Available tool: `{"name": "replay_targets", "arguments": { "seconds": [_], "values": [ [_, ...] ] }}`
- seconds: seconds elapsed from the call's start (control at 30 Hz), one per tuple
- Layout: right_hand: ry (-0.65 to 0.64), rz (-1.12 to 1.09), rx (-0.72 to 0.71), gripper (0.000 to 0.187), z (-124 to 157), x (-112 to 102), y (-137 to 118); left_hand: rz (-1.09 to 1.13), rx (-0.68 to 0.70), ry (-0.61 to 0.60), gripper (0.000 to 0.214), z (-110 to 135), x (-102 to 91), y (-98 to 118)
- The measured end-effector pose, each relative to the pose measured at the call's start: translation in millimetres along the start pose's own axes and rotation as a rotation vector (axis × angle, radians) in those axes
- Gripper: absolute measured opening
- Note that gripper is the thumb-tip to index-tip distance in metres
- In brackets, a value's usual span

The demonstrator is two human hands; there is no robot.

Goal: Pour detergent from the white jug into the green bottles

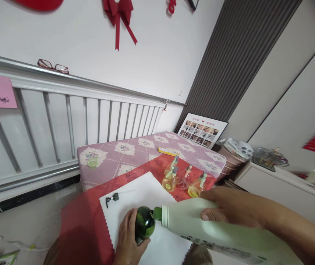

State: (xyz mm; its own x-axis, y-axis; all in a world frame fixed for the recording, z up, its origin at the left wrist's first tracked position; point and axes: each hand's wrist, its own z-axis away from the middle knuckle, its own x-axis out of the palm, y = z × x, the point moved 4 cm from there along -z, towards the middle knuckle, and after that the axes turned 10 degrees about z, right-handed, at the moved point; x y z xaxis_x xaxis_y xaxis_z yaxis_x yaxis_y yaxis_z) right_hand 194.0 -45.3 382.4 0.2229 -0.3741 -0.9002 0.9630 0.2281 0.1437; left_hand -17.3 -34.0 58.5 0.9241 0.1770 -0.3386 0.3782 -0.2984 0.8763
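My left hand (129, 238) is wrapped round a small dark green bottle (145, 222) on a white scalloped mat (146, 191). In my right hand (229, 208) is a large pale green refill bottle (201, 228), tipped nearly level. Its green spout (157, 213) meets the mouth of the small bottle; whether liquid is flowing I cannot make out. A black pump head (112, 199) lies on the mat, up and left of my left hand. Several clear pump bottles with yellowish liquid (169, 182) stand beyond the mat on the red cloth (88, 217).
Under the red cloth is a table with a purple floral cover (110, 158). It bears a pale green cap (92, 162) and a yellow box (167, 151). A photo board (201, 130) leans at the back. A white radiator (74, 117) runs along the left wall, and a cabinet (273, 184) stands right.
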Motion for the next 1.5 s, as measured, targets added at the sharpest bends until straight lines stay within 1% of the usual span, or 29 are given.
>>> {"name": "replay_targets", "arguments": {
  "seconds": [0.1, 0.27, 0.47, 0.67, 0.87, 1.07, 1.3, 1.5],
  "values": [
    [-0.056, -0.034, -0.023, 0.037, 0, 1, -2, 0.006, -0.020, -0.006, 0.080, 0, 0.0, 1],
    [-0.067, -0.032, -0.019, 0.039, 1, 0, -3, 0.015, -0.008, -0.003, 0.080, 0, 0.4, -1],
    [-0.050, -0.042, -0.024, 0.038, 0, 4, 3, 0.005, -0.005, -0.006, 0.081, 0, -0.3, -1],
    [-0.064, -0.036, -0.015, 0.038, -1, 2, 0, -0.008, -0.006, -0.014, 0.079, -2, -0.3, -1],
    [-0.054, -0.047, -0.030, 0.038, -1, 1, 1, -0.020, -0.034, -0.088, 0.080, -2, 2.3, -9],
    [-0.056, -0.039, -0.023, 0.037, -1, 0, -1, 0.005, -0.008, -0.009, 0.081, -1, 1.8, -4],
    [-0.055, -0.037, -0.017, 0.042, -1, -2, -4, 0.002, 0.004, -0.002, 0.080, -1, -0.2, 0],
    [-0.067, -0.036, -0.008, 0.040, 0, -1, -3, -0.004, 0.006, -0.002, 0.080, -1, -0.2, -1]
  ]
}}
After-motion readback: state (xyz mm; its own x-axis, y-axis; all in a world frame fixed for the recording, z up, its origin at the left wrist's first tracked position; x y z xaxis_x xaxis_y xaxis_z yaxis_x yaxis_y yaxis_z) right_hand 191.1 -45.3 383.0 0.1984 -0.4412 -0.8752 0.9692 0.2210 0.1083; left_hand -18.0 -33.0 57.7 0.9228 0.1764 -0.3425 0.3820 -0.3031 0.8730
